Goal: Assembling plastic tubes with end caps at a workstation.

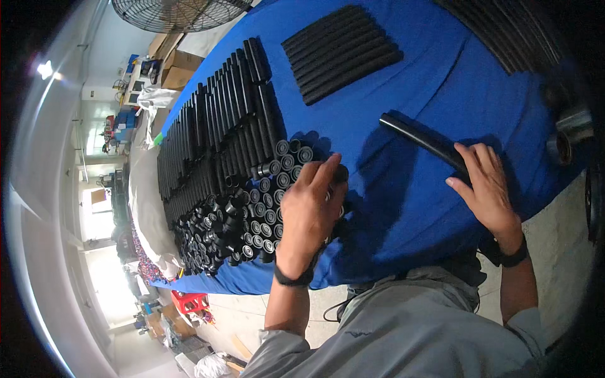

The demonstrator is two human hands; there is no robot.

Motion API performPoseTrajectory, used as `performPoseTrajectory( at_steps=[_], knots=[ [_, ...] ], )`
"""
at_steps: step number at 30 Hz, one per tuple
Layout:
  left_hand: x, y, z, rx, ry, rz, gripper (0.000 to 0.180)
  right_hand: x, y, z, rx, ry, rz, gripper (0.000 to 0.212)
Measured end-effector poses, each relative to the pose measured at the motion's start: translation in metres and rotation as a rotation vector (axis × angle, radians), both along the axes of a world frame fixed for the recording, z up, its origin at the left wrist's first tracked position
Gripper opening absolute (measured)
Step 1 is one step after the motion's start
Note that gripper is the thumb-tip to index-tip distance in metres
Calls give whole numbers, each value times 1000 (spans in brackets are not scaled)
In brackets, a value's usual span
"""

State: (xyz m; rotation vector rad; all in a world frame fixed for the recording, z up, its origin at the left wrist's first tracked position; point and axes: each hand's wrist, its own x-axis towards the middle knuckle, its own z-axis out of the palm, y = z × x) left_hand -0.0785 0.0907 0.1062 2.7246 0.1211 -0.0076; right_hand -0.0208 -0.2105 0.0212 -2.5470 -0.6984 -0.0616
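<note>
My right hand [485,188] is closed round the near end of a smooth black tube [421,138], which slants up and left over the blue cloth [435,217]. Fingers bent, my left hand [309,205] is among the black round end caps [265,199] with ringed faces, which stand packed together. At its fingertips is a black round cap [341,172], partly hidden by the fingers, and it seems pinched there. Left of that hand lie loose small black fittings [211,227] in a heap.
Beyond the caps lie many black tubes [217,107] in stacked rows. Ridged black sleeves [340,53] lie side by side at the far middle, and long black tubes [504,31] at the far right. Metal cylinders [570,129] are at the right edge. A fan [179,14] stands behind.
</note>
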Motion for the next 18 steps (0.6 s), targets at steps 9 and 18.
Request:
performPoseTrajectory(
  at_steps=[9, 18],
  knots=[
    [14, -75, -24, -1821, 136, -4, 37, 9, 18, 5, 9, -44, 1, 32],
    [101, -101, -102, -1943, 54, 136, 17, 1, -14, -1, 497, 446, -363, 37]
  ],
)
